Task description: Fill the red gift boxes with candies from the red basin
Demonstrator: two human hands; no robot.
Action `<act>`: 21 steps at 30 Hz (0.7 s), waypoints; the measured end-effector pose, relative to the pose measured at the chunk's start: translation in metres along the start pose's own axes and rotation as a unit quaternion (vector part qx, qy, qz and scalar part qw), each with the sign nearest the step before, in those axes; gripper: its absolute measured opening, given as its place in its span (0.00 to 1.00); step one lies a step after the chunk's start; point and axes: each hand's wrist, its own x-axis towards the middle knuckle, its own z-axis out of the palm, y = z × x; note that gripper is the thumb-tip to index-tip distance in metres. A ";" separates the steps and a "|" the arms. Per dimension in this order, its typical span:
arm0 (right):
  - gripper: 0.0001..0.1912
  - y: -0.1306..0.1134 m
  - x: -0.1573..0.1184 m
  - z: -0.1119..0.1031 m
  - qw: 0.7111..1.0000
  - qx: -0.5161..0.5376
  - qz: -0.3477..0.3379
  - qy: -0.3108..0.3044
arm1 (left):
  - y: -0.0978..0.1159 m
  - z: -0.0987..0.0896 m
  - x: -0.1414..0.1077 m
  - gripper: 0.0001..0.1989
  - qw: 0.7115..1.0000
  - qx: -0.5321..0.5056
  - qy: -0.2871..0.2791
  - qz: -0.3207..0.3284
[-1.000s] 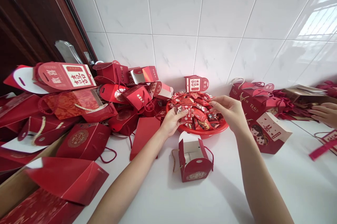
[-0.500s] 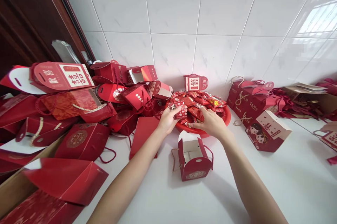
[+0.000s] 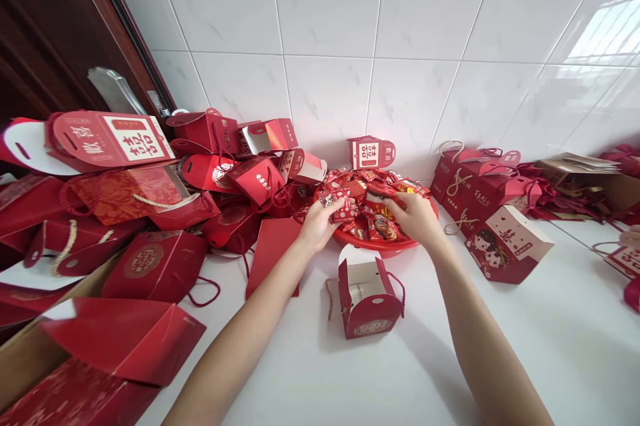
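Over the left side of a red basin, my left hand is closed on small red candy packets printed with white dots. My right hand is at the basin's right side, its thumb and fingers pinching a red candy packet with a dark side. Heaped wrapped candies fill the basin. In front of it stands a small red gift box with its top open, a rope handle on each side and bare white walls inside.
Many red gift boxes are piled on the left, some in a cardboard carton. More boxes stand at right, one with a cartoon couple. Another person's hand shows at the right edge. A tiled wall rises behind.
My right hand has lifted slightly and moved right, and now pinches a candy packet above the heap. My left hand keeps its packets in nearly the same place.
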 end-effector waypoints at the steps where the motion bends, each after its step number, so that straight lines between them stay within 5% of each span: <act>1: 0.16 0.003 0.002 -0.004 1.000 0.026 0.007 0.015 | 0.000 0.000 0.000 0.08 1.000 0.000 0.000 0.001; 9: 0.15 0.014 0.007 -0.011 0.986 0.096 0.107 0.089 | -0.001 0.000 0.000 0.07 1.000 0.003 0.000 0.009; 14: 0.15 0.006 0.004 -0.005 0.998 0.018 0.021 0.065 | 0.002 0.003 -0.001 0.05 1.000 -0.020 0.019 0.000; 21: 0.09 -0.016 -0.008 0.011 0.992 0.019 -0.093 -0.080 | 0.004 0.000 0.002 0.03 0.996 -0.070 0.053 -0.017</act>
